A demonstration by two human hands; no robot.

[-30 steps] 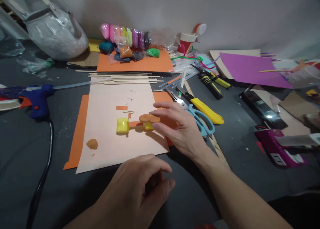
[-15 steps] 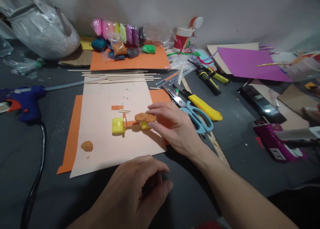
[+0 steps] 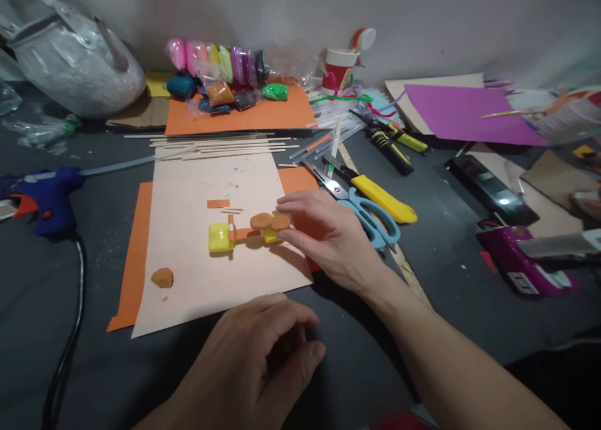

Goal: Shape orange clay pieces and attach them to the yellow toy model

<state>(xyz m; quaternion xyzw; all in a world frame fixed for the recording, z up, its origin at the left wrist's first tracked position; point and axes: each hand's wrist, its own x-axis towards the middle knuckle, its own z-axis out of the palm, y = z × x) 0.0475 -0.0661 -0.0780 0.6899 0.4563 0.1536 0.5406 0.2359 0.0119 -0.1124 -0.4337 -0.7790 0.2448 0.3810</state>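
Thumb and fingers of my right hand curve around the right end of a flattened brown-orange clay piece, closed on that end. The clay lies over a small yellow clay block. An orange strip links it to a bigger yellow clay block on the left, where a short orange piece stands upright. Nearer the front edge, my left hand is loosely curled and holds nothing, its thumb apart from the fingers. A brown clay lump lies on the pale paper sheet.
Scissors and a yellow cutter knife lie right of my hand. Thin wooden sticks cross the sheet's back edge. A blue glue gun with a cord is at left. Bagged clay and a metal kettle stand behind.
The view has shifted slightly. Both hands and the clay pieces keep nearly the same places.
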